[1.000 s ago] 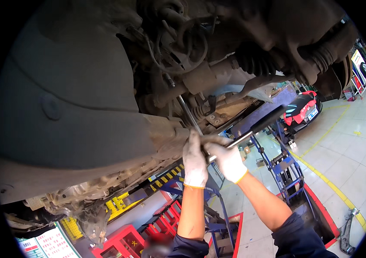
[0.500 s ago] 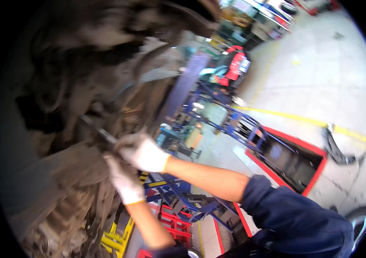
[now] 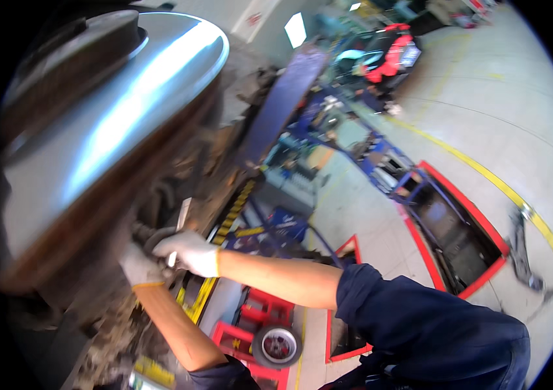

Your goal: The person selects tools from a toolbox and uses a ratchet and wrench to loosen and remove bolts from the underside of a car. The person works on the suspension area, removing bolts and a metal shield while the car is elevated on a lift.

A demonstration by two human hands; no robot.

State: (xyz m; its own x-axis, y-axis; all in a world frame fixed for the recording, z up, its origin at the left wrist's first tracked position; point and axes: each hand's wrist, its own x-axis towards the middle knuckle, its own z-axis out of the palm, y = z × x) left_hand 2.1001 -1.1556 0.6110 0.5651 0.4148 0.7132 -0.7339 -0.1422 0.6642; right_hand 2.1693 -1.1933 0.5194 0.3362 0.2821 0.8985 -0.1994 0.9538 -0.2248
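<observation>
My right hand [image 3: 188, 252], in a white glove with a yellow cuff, is closed around a flat, shiny metal bar [image 3: 184, 214]. The bar stands out above and below the fingers; its exact kind does not show. Close beside it, my left hand [image 3: 141, 265], gloved the same way, is closed at a dark, blurred part under the rim of a large brake disc [image 3: 120, 104]. What the left fingers hold is hidden. The shiny disc with its rusty edge fills the upper left, just above both hands. Dirty undercarriage parts [image 3: 214, 146] lie behind it.
A purple-blue lift post [image 3: 286, 104] slants behind the parts. Red-framed floor pits [image 3: 500, 248] and a blue lift frame [image 3: 374, 162] are to the right. A wheel [image 3: 277, 346] rests by red racks [image 3: 227, 335]. A dark metal arm [image 3: 520, 250] lies on the floor.
My view has shifted, and the brake disc now fills the upper left. Both hands appear lower and further left, and the metal bar has turned from a slant to nearly upright.
</observation>
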